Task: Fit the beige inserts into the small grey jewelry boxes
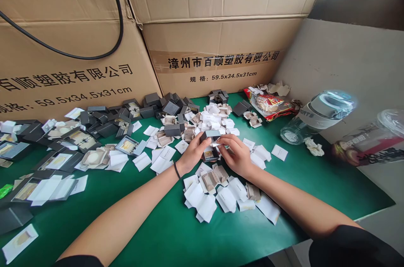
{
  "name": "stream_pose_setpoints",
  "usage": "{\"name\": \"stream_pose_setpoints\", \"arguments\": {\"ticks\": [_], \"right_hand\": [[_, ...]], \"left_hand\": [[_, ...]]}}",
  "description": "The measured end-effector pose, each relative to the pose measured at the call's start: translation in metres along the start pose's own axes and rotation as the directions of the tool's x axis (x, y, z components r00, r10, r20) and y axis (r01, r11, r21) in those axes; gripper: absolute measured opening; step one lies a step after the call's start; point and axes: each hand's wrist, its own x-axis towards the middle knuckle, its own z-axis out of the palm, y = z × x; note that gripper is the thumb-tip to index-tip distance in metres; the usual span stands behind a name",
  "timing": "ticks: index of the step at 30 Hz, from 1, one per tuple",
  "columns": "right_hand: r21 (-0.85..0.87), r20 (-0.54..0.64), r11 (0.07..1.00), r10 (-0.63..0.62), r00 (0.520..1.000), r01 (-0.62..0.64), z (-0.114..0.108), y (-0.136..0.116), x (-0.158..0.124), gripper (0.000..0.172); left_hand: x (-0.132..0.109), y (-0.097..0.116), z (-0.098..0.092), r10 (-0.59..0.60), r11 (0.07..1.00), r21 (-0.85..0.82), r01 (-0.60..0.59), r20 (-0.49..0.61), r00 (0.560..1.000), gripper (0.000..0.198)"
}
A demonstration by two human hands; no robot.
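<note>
My left hand (193, 154) grips a small dark hinged box (211, 156) from its left side; the lid stands raised and something gold-toned shows inside. At the box's right, my right hand (236, 152) is closed, fingertips pinched on a small white piece (216, 144) at the opening. Fingers partly hide that piece, so its kind is unclear. Just below both hands lie folded white cards (200, 200) and an opened grey-brown cardboard insert (212, 179). Behind the box is a heap of more white cards (217, 116).
Dark boxes (104, 126), some open, crowd the left and back of the green table (151, 225). Large cartons (221, 40) wall off the rear. On the right are a red snack bag (271, 105), a clear bottle (315, 115) and a plastic cup (372, 141).
</note>
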Motion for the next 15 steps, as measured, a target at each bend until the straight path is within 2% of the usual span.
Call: {"name": "stream_pose_setpoints", "arguments": {"ticks": [7, 15], "right_hand": [[0.000, -0.014, 1.000, -0.014, 1.000, 0.014, -0.0012, -0.0018, 0.0009, 0.019], [-0.054, -0.003, 0.998, -0.019, 1.000, 0.019, -0.0009, -0.0010, 0.0028, 0.019]], "left_hand": [[0.0002, 0.0024, 0.0001, 0.044, 0.999, 0.029, -0.045, 0.032, 0.999, 0.045], [0.0005, -0.0003, -0.0022, 0.030, 0.993, 0.116, -0.035, 0.039, 0.999, 0.042]]}}
